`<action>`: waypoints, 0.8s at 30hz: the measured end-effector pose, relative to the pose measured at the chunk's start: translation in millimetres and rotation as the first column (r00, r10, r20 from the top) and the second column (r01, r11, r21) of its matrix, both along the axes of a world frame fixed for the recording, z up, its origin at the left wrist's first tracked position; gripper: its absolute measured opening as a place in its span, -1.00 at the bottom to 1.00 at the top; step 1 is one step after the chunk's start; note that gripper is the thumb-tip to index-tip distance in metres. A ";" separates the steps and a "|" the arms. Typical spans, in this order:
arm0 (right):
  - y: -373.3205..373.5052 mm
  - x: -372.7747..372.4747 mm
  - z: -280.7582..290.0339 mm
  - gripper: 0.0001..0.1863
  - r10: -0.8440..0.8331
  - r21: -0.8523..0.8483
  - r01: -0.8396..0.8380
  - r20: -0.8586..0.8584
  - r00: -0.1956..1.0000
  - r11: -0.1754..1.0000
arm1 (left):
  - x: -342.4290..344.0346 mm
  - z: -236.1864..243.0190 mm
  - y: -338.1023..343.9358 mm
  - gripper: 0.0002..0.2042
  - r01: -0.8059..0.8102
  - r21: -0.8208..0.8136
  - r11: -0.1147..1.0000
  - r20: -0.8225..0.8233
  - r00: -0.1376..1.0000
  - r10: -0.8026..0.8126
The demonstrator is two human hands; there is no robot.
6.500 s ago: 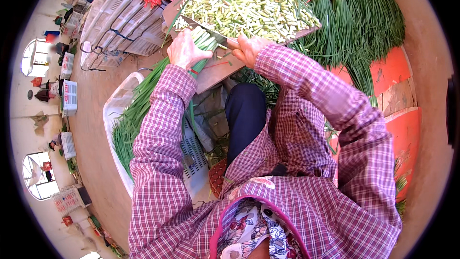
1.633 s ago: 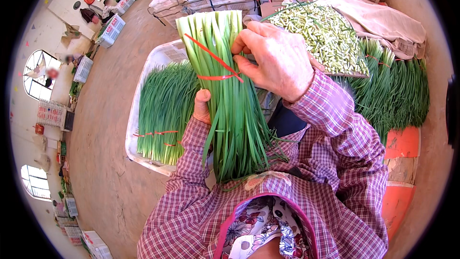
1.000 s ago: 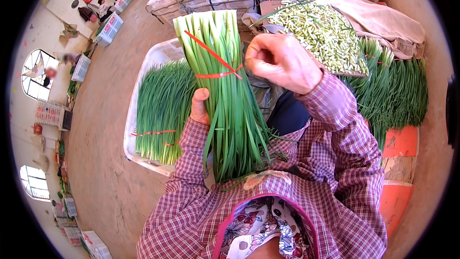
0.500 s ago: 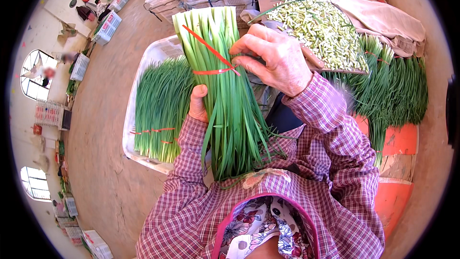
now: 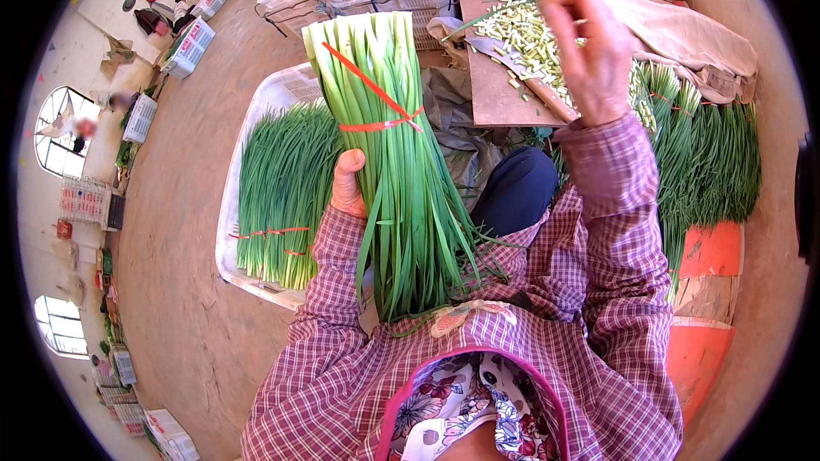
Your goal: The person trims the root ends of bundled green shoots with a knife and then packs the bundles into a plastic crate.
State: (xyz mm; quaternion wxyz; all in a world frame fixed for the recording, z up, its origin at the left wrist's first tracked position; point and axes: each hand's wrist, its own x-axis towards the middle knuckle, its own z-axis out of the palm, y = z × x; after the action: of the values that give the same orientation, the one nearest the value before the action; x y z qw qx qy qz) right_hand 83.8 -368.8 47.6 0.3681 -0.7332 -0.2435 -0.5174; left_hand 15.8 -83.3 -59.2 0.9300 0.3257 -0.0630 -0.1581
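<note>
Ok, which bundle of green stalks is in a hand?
The red-banded bundle in the left hand, mid-picture. Nothing grips the rest: other bundles lie in the white crate to its left, more bundles at far right.

Bright daylight, glare-white windows point(image 5: 56, 135), fisheye-bowed edges, right grip point(image 5: 600, 55) seemingly blurry.

Left hand point(image 5: 348, 191) lower, right hand point(image 5: 596, 55) raised

I am monitoring through the left of two head-worn fisheye cameras, which is sitting above and near the fingers point(image 5: 560, 26), facing down.
</note>
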 end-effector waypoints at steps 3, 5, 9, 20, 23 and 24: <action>-23.1 -6.4 0.7 -0.70 -0.294 -0.256 0.223 -0.284 0.913 0.941 | 4.1 2.0 4.0 -0.34 0.017 0.024 1.000 0.013 1.000 -0.017; -10.7 -15.1 -7.3 -0.84 -0.188 -0.229 0.114 -0.335 0.923 0.967 | 5.6 3.4 1.7 -0.34 -0.001 0.060 0.998 0.022 1.000 0.000; 37.0 -32.2 1.7 -0.89 0.208 -0.017 -0.220 -0.269 0.940 0.975 | 1.9 7.2 -2.6 -0.29 -0.055 0.203 0.978 0.039 0.998 0.048; 67.4 -22.9 9.3 -0.75 0.439 0.244 -0.369 -0.400 0.804 0.897 | -2.6 30.6 -26.9 -0.21 -0.185 0.415 0.891 0.178 0.977 0.119; 63.6 -21.2 4.5 -0.71 0.484 0.302 -0.384 -0.430 0.762 0.872 | -3.3 36.7 -31.5 -0.23 -0.189 0.391 0.901 0.196 0.973 0.119; 62.8 -19.0 2.3 -0.72 0.492 0.294 -0.397 -0.446 0.747 0.869 | -4.7 38.0 -32.7 -0.23 -0.193 0.387 0.902 0.195 0.973 0.125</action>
State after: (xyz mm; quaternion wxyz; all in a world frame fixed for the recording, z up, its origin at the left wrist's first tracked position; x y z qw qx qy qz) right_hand 64.8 -306.1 49.9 0.5966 -0.7266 -0.2580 -0.2224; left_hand 11.1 -116.0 -21.2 0.8442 0.5264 -0.0789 -0.0635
